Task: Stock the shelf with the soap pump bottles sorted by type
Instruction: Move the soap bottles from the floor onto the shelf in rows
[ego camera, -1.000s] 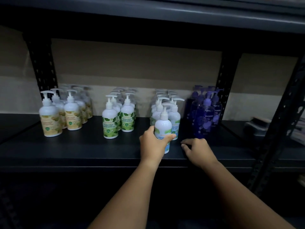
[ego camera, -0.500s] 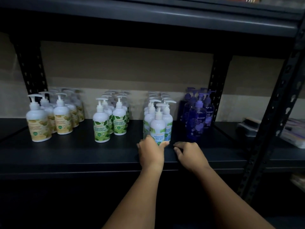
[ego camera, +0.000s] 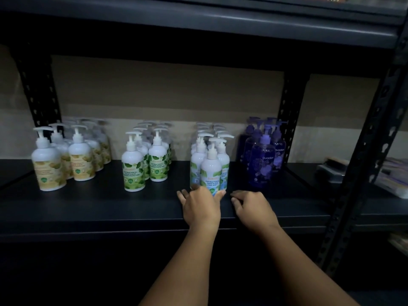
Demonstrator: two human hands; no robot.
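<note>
The left hand [ego camera: 202, 207] had pushed the cool mint bottle [ego camera: 211, 171] back into its row, fingers now loosening; the right hand [ego camera: 254, 208] rested empty.

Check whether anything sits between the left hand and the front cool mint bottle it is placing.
Nothing visible does. The left hand is at the base of the cool mint bottle, thumb and fingers on either side. The right hand rests on the shelf beside it.

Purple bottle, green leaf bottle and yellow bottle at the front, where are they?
purple bottle [ego camera: 263, 163]: head view, on its dark body.
green leaf bottle [ego camera: 133, 171]: head view, on its label.
yellow bottle [ego camera: 49, 173]: head view, on its label.
</note>
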